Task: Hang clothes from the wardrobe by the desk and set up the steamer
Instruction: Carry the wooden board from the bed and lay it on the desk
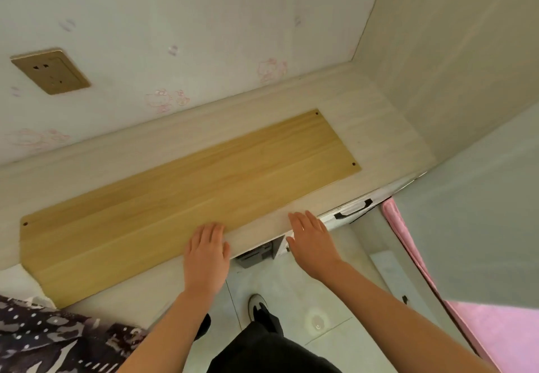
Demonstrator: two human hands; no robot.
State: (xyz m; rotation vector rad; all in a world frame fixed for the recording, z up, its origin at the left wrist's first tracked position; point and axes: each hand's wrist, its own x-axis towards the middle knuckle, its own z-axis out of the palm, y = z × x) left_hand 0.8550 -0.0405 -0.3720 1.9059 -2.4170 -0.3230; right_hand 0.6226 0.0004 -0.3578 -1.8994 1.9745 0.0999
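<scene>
Head view, left hand: our left hand [205, 256] lies palm down with the fingers straight and close together. It holds nothing. The fingertips rest on the near edge of the yellow wooden board [189, 189] and the palm is over the desk's front strip.
Head view, right hand: our right hand [313, 244] is also flat, with the fingers straight and slightly spread, and grips nothing. Its fingertips reach the desk's front edge just right of the board, while the palm hangs over the floor [306, 299]. We cannot tell whether it presses on the edge or only hovers there.
Desk: the pale desk [379, 127] runs along the wall [175, 8]. Its right end meets a tall pale panel [452, 52].
Board: it lies flat and lengthwise on the desk, with small dark holes at its corners.
Containers: a white front with a black handle [354, 210] shows below the desk's right end. We cannot tell whether it is a drawer or a box, and its contents are hidden. A dark boxy item [253, 256] sits under the desk between our hands, too shadowed to make out.
Wall: cartoon wallpaper in pink, with a gold socket [51, 70] at the left.
Fabrics: a dark patterned cloth [43, 337] lies at the lower left, and pink fabric [408, 241] hangs at the right.
Below: a pale shoe [256, 304] stands on the floor.
</scene>
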